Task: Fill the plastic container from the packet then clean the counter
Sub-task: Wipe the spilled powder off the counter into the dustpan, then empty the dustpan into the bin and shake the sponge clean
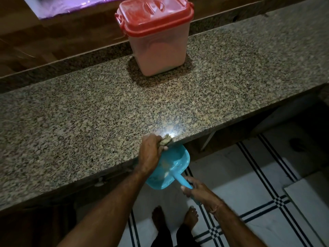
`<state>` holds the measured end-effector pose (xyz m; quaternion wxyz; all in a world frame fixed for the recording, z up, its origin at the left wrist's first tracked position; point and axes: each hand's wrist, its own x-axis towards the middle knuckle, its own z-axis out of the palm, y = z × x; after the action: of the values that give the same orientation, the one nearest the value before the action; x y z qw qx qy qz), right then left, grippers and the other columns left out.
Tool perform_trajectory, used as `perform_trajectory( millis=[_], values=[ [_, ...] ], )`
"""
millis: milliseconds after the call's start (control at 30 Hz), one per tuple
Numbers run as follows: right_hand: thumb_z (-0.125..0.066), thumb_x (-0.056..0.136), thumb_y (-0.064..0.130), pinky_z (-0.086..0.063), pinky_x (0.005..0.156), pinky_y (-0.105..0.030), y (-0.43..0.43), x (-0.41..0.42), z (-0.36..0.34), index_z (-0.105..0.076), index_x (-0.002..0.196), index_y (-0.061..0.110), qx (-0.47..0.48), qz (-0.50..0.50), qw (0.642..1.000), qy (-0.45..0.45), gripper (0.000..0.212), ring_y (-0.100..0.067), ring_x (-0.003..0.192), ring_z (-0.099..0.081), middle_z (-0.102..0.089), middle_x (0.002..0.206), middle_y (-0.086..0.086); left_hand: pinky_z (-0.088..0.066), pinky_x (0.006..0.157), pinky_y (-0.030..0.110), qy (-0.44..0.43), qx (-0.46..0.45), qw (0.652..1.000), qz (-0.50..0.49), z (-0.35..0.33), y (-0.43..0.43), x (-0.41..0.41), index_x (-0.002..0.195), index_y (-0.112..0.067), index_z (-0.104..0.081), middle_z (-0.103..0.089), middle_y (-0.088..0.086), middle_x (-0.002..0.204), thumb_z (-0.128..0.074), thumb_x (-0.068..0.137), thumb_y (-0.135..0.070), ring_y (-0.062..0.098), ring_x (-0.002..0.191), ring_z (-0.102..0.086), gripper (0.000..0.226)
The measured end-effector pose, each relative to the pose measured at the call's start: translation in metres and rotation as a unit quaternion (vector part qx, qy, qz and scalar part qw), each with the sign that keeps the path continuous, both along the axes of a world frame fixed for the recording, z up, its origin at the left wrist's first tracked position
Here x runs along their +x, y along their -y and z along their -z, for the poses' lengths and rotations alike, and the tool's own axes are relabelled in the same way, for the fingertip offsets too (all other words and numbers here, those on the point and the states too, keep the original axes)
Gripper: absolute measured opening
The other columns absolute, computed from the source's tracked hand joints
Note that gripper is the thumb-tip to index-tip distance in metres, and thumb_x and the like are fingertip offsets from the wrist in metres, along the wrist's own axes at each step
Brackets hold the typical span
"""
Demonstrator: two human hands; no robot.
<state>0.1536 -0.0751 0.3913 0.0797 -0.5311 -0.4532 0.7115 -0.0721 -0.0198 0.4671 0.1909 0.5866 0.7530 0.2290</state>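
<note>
apparently left grip (149, 152) pinches cloth (166, 139), container (156, 50) well beyond.

A polished speckled granite counter (106, 111) is seen. The container (156, 50) is translucent plastic with a glossy red lid (153, 15). The blue dustpan (170, 168) is smooth plastic.

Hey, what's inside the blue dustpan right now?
The blue dustpan holds a few pale crumbs near its middle; the left hand covers its left side, so anything there is hidden.
</note>
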Motion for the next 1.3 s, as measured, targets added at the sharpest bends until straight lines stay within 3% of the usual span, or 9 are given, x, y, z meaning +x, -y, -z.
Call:
perform_trajectory(
  millis=[200, 300, 433, 533, 600, 733, 900, 1067, 1300],
  values=[
    [-0.061, 0.101, 0.011, -0.049, 0.063, -0.012, 0.003, -0.008, -0.016, -0.059, 0.132, 0.012, 0.007, -0.048, 0.999, 0.012, 0.031, -0.009, 0.081, -0.054, -0.057, 0.095, -0.003, -0.044, 0.069, 0.018, 0.008, -0.007, 1.0, -0.005, 0.011, 0.049, -0.013, 0.09, -0.015, -0.067, -0.055, -0.004, 0.089, -0.076, 0.09, -0.018, 0.01, 0.086, -0.05, 0.01],
    [-0.06, 0.101, 0.013, -0.049, 0.067, -0.016, 0.004, -0.013, -0.019, -0.06, 0.131, 0.016, 0.014, -0.095, 0.995, 0.016, 0.03, -0.011, 0.082, -0.053, -0.057, 0.095, -0.003, -0.036, 0.059, 0.01, 0.066, -0.038, 0.993, -0.088, 0.01, 0.076, -0.032, 0.088, -0.015, -0.074, -0.06, -0.004, 0.084, -0.079, 0.083, -0.016, 0.005, 0.076, -0.058, 0.007],
    [-0.065, 0.098, 0.02, -0.048, 0.071, -0.025, 0.01, -0.029, -0.019, -0.064, 0.123, 0.021, 0.023, -0.164, 0.986, 0.011, 0.025, -0.011, 0.079, -0.054, -0.06, 0.092, -0.003, -0.032, 0.062, 0.029, 0.09, -0.064, 0.963, -0.246, 0.017, 0.122, -0.058, 0.087, -0.018, -0.075, -0.062, 0.003, 0.084, -0.081, 0.08, -0.03, 0.018, 0.076, -0.055, 0.015],
    [-0.067, 0.096, 0.021, -0.047, 0.072, -0.03, 0.022, -0.047, -0.016, -0.068, 0.119, 0.02, 0.047, -0.258, 0.965, 0.004, 0.023, -0.01, 0.074, -0.055, -0.061, 0.085, -0.001, -0.033, 0.06, 0.03, 0.148, -0.045, 0.921, -0.357, 0.024, 0.177, -0.063, 0.077, -0.02, -0.068, -0.064, 0.008, 0.076, -0.081, 0.077, -0.032, 0.018, 0.07, -0.056, 0.017],
    [-0.066, 0.096, 0.02, -0.048, 0.07, -0.028, 0.032, -0.06, -0.017, -0.07, 0.116, 0.023, 0.053, -0.311, 0.949, -0.003, 0.02, -0.01, 0.074, -0.056, -0.062, 0.083, 0.002, -0.045, 0.059, 0.034, 0.199, -0.023, 0.88, -0.431, 0.035, 0.218, -0.063, 0.076, -0.016, -0.067, -0.068, 0.007, 0.073, -0.077, 0.074, -0.042, 0.018, 0.067, -0.06, 0.028],
    [-0.061, 0.102, 0.023, -0.046, 0.059, -0.015, 0.072, -0.096, -0.03, -0.066, 0.119, 0.021, 0.044, -0.419, 0.907, 0.004, 0.018, -0.009, 0.075, -0.055, -0.061, 0.087, 0.0, -0.051, 0.07, 0.03, 0.256, -0.009, 0.756, -0.603, 0.04, 0.318, -0.057, 0.097, -0.011, -0.072, -0.071, 0.005, 0.087, -0.08, 0.086, -0.031, 0.026, 0.083, -0.067, 0.024],
    [-0.062, 0.102, 0.027, -0.045, 0.054, -0.013, 0.151, -0.148, -0.033, -0.065, 0.1, 0.023, 0.064, -0.534, 0.843, 0.024, 0.006, -0.008, 0.068, -0.053, -0.06, 0.081, -0.001, -0.051, 0.071, 0.031, 0.274, 0.025, 0.65, -0.709, 0.05, 0.446, -0.049, 0.096, -0.005, -0.069, -0.07, 0.01, 0.091, -0.078, 0.09, -0.026, 0.03, 0.089, -0.069, 0.023],
    [-0.059, 0.103, 0.027, -0.049, 0.065, -0.021, 0.247, -0.193, -0.023, -0.063, 0.114, 0.023, 0.072, -0.616, 0.784, 0.032, 0.012, -0.009, 0.075, -0.054, -0.061, 0.089, -0.003, -0.057, 0.089, 0.041, 0.278, 0.036, 0.574, -0.769, 0.071, 0.556, -0.039, 0.114, -0.002, -0.07, -0.074, 0.016, 0.109, -0.079, 0.087, -0.021, 0.031, 0.101, -0.07, 0.034],
    [-0.056, 0.104, 0.021, -0.038, 0.045, -0.018, 0.364, -0.249, 0.057, -0.062, 0.11, 0.011, 0.04, -0.621, 0.775, 0.107, 0.013, -0.005, 0.051, -0.043, -0.051, 0.074, 0.0, -0.041, 0.075, 0.024, 0.314, 0.05, 0.497, -0.808, 0.128, 0.659, -0.065, 0.113, -0.002, -0.069, -0.071, 0.009, 0.105, -0.078, 0.089, -0.029, 0.026, 0.096, -0.065, 0.037]
  ],
)
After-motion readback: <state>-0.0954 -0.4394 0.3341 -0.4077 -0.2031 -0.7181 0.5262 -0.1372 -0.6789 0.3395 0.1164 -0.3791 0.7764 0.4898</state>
